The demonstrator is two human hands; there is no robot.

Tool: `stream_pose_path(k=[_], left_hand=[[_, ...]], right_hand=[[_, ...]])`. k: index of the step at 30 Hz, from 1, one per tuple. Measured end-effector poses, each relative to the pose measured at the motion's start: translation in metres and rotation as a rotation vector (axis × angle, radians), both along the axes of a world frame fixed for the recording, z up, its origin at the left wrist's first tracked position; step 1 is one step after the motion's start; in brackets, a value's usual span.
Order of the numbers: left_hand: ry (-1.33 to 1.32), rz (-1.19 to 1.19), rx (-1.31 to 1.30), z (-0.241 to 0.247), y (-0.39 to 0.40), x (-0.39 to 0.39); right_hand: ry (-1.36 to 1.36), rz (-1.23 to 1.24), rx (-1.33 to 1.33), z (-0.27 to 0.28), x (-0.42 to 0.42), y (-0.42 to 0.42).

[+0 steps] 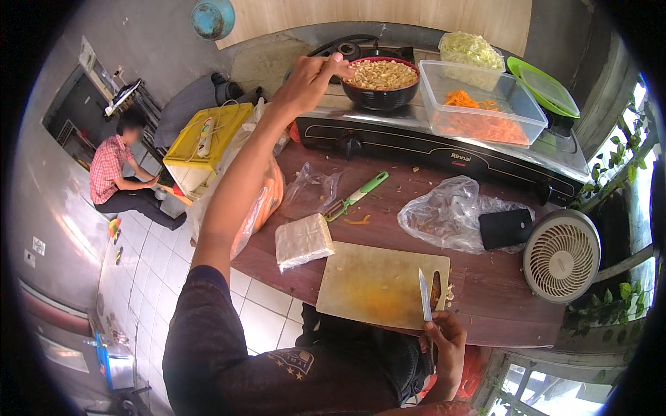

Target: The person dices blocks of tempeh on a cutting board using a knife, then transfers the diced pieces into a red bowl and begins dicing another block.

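Note:
My left hand (315, 80) is stretched out to the left rim of a black bowl with a red inside (382, 98). Small diced pale pieces (382, 74), which look like tempeh, fill the bowl. Whether the fingers hold a piece or the rim is hidden. In my right hand (444, 340) is a kitchen knife (425, 295), its blade pointing up over the right end of a stained cutting board (374, 283). A plastic-wrapped block of tempeh (304, 242) rests against the board's upper left corner.
Behind are a Rinnai gas stove (416, 143), a clear container of shredded carrot (484, 119) and shredded cabbage (471, 52). A green peeler (359, 195), plastic bag (442, 210), black phone (506, 229) and fan (562, 256) lie around the board. A person (117, 166) sits at far left.

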State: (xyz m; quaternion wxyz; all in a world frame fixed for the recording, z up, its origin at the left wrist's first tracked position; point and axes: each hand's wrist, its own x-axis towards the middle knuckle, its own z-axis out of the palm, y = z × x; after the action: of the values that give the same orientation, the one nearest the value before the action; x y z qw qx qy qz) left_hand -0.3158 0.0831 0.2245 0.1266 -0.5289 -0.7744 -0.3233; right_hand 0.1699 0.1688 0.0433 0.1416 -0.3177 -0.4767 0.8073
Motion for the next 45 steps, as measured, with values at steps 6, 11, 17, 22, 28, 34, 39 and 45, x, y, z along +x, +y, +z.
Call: stream_pose_path(k=[6, 11, 17, 22, 28, 34, 39, 45], left_hand=[[0.026, 0.001, 0.102, -0.004, 0.001, -0.005], [-0.020, 0.098, -0.013, -0.003, 0.005, 0.000], [0.038, 0.098, 0.085, -0.005, 0.002, -0.003], [0.108, 0.034, 0.215, -0.010, 0.005, -0.003], [0.123, 0.042, 0.091, -0.006, 0.001, 0.003], [0.300, 0.057, -0.035, -0.017, 0.016, 0.003], [0.146, 0.014, -0.069, -0.009, 0.030, -0.003], [0.389, 0.085, -0.138, -0.016, 0.038, -0.012]], right_hand=[[0.014, 0.000, -0.010, 0.000, -0.001, 0.000], [0.008, 0.001, -0.010, 0.001, 0.000, 0.001], [0.022, -0.001, -0.041, -0.003, 0.001, 0.001], [-0.020, 0.007, -0.011, 0.003, -0.001, 0.001], [0.009, -0.011, -0.018, 0.001, -0.002, 0.000], [0.017, -0.011, -0.013, 0.001, -0.001, 0.000], [0.009, 0.001, -0.004, 0.002, 0.001, 0.001], [0.007, 0.014, 0.010, 0.000, 0.000, 0.000]])
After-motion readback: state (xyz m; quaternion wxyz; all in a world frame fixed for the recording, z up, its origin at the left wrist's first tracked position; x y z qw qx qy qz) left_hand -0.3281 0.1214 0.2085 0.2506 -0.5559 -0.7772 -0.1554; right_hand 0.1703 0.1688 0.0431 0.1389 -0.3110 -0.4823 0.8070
